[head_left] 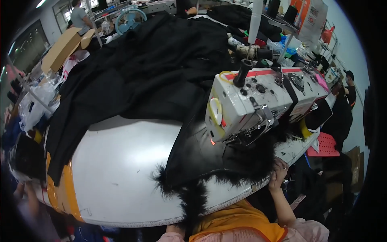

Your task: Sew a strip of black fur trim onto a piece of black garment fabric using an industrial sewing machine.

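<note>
A white, glossy bench [125, 153] with a curved front edge fills the middle of the view, a ruler-marked strip [161, 222] running along that edge. At the right of the bench stands a white industrial sewing machine [250, 99] with red stripes. A smooth black garment panel [197, 157] bordered with shaggy black fur trim [192, 198] lies under the machine's head, one strand of fur hanging toward the wearer. The right hand [278, 173] is at the bench's front edge, just beside the fur, fingers bent; whether it grips anything cannot be told. The left wrist [175, 230] shows at the lower edge, but the left hand is hidden, its state impossible to tell. A large heap of black cloth [161, 72] covers the bench's far side; behind it stands a blue round fan [131, 20].
</note>
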The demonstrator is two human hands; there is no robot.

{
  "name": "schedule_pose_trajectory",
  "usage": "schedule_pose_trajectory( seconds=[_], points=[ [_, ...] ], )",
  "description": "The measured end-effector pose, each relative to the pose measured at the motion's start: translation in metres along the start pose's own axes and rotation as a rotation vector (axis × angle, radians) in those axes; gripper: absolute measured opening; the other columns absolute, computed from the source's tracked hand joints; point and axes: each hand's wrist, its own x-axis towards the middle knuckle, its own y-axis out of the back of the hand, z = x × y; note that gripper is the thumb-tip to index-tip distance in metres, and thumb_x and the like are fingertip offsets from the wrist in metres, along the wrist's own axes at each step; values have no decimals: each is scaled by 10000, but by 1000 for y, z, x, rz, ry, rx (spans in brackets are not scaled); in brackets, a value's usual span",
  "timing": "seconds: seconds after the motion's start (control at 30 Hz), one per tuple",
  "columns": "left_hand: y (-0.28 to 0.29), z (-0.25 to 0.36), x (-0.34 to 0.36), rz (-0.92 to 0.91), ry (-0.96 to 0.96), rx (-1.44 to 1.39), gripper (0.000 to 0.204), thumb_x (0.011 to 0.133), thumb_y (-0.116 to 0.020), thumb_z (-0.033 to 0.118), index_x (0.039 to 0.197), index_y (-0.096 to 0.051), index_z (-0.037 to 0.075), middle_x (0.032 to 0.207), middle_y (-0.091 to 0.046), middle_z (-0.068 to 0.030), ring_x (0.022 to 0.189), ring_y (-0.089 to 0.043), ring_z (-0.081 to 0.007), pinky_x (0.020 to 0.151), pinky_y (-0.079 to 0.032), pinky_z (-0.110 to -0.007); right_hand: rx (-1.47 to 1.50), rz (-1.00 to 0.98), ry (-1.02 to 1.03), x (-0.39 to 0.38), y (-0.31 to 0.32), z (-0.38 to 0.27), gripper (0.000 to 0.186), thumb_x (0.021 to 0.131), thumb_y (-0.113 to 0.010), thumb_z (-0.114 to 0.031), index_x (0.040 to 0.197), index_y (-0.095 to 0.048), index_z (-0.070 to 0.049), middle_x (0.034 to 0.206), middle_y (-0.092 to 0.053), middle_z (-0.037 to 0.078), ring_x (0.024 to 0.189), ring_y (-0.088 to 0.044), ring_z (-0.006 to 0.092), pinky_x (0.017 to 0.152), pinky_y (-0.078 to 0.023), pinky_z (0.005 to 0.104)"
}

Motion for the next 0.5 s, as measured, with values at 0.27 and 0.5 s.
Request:
schedule_pose_trajectory(
  seconds=[0.27,0.5],
  points=[
    [20,39,32,-13,-107,36,431,991,-453,241,1363,-420,25,1309,-505,-87,1170,-478,-165,1004,-399,-306,-41,66,6,1,5,-6,272,829,-439,-229,892,-592,-13,1095,-635,152,1057,-569,337,917,-364,424],
    [11,55,76,-54,-155,27,434,991,-453,247,1361,-422,21,1309,-505,-88,1173,-476,-168,1004,-400,-312,44,34,8,5,-3,1,296,862,-421,-265,892,-580,-17,1080,-631,153,1044,-566,344,924,-354,439]
  ],
)
